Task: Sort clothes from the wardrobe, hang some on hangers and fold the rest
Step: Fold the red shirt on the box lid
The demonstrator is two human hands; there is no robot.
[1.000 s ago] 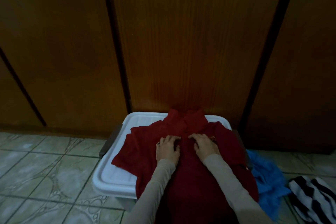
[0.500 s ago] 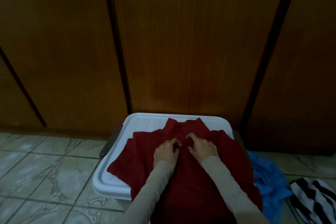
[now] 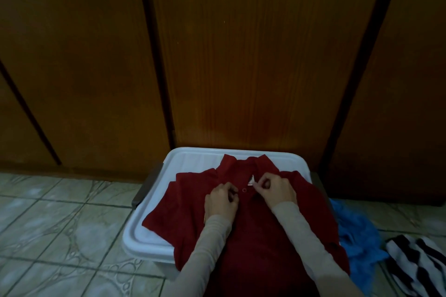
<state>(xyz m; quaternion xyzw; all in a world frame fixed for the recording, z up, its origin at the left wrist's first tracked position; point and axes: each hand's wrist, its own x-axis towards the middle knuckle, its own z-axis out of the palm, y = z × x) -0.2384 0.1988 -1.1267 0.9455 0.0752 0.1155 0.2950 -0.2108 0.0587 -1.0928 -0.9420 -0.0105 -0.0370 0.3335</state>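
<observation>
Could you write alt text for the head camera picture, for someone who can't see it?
A person's left hand and right hand pinch the button placket of a dark red polo shirt spread over a white plastic bin lid on a tiled floor. Wooden wardrobe doors stand behind; blue and striped clothes lie to the right.

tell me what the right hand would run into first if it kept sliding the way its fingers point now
The right hand pinches the red polo shirt at the placket, fingers aimed left toward the button. Going straight on, it would likely meet that button first, then the left hand. Depth is hard to judge.
</observation>
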